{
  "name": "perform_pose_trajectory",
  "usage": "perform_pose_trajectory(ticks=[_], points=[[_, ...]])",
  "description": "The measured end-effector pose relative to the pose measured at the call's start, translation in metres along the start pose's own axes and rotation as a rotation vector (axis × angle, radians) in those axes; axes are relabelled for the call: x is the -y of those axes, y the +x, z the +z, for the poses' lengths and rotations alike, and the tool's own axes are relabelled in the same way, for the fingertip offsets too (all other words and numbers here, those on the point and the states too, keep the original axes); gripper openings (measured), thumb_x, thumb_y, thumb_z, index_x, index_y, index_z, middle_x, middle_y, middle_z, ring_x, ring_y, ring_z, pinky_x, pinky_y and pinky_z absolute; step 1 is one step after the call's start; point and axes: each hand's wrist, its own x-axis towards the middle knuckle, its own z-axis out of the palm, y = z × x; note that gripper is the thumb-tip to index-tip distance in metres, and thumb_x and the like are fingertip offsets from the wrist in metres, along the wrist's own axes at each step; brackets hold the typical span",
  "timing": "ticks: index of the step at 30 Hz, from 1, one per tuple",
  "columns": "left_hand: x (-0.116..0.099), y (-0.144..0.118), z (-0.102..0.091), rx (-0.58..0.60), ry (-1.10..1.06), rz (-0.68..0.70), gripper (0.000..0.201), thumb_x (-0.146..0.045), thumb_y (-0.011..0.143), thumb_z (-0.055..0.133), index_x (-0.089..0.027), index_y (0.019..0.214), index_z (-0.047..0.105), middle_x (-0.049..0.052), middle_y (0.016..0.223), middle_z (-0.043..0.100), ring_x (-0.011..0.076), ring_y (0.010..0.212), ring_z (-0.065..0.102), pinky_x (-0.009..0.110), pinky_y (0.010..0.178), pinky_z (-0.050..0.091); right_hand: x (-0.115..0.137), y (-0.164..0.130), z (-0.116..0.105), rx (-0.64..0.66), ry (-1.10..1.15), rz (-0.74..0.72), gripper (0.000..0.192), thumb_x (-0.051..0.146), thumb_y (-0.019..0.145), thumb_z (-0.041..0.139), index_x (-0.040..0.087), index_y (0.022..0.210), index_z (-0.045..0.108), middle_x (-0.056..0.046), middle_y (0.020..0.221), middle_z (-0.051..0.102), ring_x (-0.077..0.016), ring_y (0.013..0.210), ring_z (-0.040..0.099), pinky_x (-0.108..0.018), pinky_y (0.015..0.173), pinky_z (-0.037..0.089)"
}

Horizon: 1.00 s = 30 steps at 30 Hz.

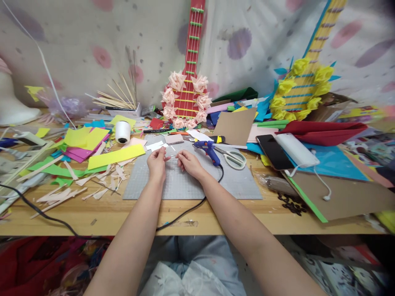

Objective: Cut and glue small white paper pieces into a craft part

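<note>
My left hand [156, 163] and my right hand [189, 161] meet over a grey cutting mat [191, 185] on the wooden table. Together their fingertips pinch a small pale strip [172, 158]; what it is made of is too small to tell. A blue glue gun [207, 150] lies just right of my right hand, its black cord running off the table's front edge. Scissors [233, 157] lie beside the gun. Small white paper pieces [156, 145] rest on the mat beyond my hands.
Yellow, green and pink paper sheets [92, 148] and pale offcuts litter the left. A white spool [122, 131] stands behind them. A red paper guitar [187, 94] and a yellow-flowered one [300, 88] lean at the back. A phone [273, 151], power bank [294, 149] and cardboard [339, 193] lie right.
</note>
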Motion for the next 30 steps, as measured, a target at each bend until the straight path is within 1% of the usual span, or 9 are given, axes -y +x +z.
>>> perform_pose_trajectory(ticks=[4,7,9,11,14,20,22,25,30], points=[[-0.0007,-0.0003,-0.0002,0.006,-0.012,0.007,0.029,-0.038,0.057,0.068,-0.012,0.064,0.058,-0.007,0.048,0.043,0.0031,0.043,0.039,0.019,0.048,0.043,0.0003,0.0005,-0.0019,-0.052,0.012,0.014,0.015,0.027,0.082,0.037,0.019,0.078,0.048,0.006,0.054,0.048,-0.0052,0.038,0.041,-0.017,0.039,0.034],[0.0001,-0.0012,0.0,0.058,-0.003,-0.031,0.026,-0.031,0.053,0.071,-0.011,0.066,0.061,-0.003,0.054,0.053,0.0048,0.048,0.048,0.023,0.056,0.048,-0.0005,0.0011,-0.0023,-0.079,0.028,0.011,0.014,0.028,0.081,0.039,0.019,0.078,0.049,0.006,0.053,0.048,-0.0052,0.038,0.041,-0.017,0.038,0.034],[0.0005,-0.0024,-0.0001,0.148,0.012,-0.097,0.025,-0.024,0.049,0.073,-0.01,0.067,0.064,0.002,0.065,0.061,0.0088,0.059,0.057,0.027,0.066,0.05,-0.0006,0.0019,-0.0025,-0.136,0.052,0.024,0.012,0.029,0.08,0.04,0.019,0.078,0.048,0.006,0.053,0.049,-0.0053,0.038,0.041,-0.017,0.038,0.034],[0.0002,-0.0036,-0.0005,0.221,0.016,-0.145,0.023,-0.019,0.046,0.074,-0.009,0.064,0.064,0.007,0.074,0.065,0.0135,0.069,0.061,0.03,0.072,0.05,-0.0004,0.0031,-0.0029,-0.208,0.094,0.058,0.01,0.028,0.078,0.042,0.019,0.076,0.046,0.006,0.053,0.051,-0.0053,0.038,0.042,-0.017,0.038,0.036],[-0.0016,-0.0044,-0.0014,0.223,0.029,-0.149,0.022,-0.016,0.046,0.074,-0.009,0.064,0.064,0.008,0.071,0.065,0.0152,0.069,0.063,0.031,0.071,0.05,0.0009,0.0043,-0.0037,-0.262,0.155,0.104,0.009,0.027,0.076,0.045,0.019,0.075,0.045,0.005,0.055,0.054,-0.0048,0.04,0.043,-0.016,0.038,0.039],[-0.0037,-0.004,0.0002,0.174,0.126,-0.119,0.041,-0.024,0.047,0.075,-0.011,0.085,0.064,0.0,0.058,0.06,0.0099,0.051,0.057,0.027,0.058,0.05,0.0049,0.002,-0.0026,-0.242,0.177,0.095,0.013,0.03,0.074,0.049,0.019,0.076,0.044,0.005,0.055,0.055,-0.0045,0.039,0.043,-0.016,0.037,0.038],[-0.0016,-0.0034,0.0022,0.175,0.16,-0.092,0.038,-0.028,0.048,0.074,-0.011,0.081,0.065,-0.002,0.056,0.058,0.0079,0.048,0.054,0.026,0.056,0.049,0.0048,0.0016,-0.0019,-0.23,0.171,0.092,0.014,0.031,0.073,0.05,0.019,0.075,0.044,0.005,0.054,0.055,-0.0048,0.039,0.043,-0.016,0.037,0.038],[0.0027,-0.0018,0.005,0.188,0.174,-0.061,0.031,-0.033,0.052,0.071,-0.012,0.075,0.065,-0.001,0.062,0.058,0.0073,0.05,0.053,0.023,0.055,0.048,0.0025,0.002,-0.0007,-0.205,0.142,0.081,0.015,0.033,0.074,0.05,0.019,0.073,0.044,0.005,0.054,0.055,-0.0048,0.038,0.042,-0.016,0.037,0.036],[0.0053,-0.0008,0.0073,0.239,0.199,0.024,0.027,-0.036,0.065,0.062,-0.016,0.082,0.065,-0.001,0.064,0.057,0.0068,0.049,0.05,0.02,0.051,0.044,-0.0021,0.0012,0.002,-0.148,0.021,0.04,0.017,0.035,0.075,0.049,0.019,0.072,0.045,0.005,0.055,0.056,-0.005,0.039,0.044,-0.017,0.04,0.036]])
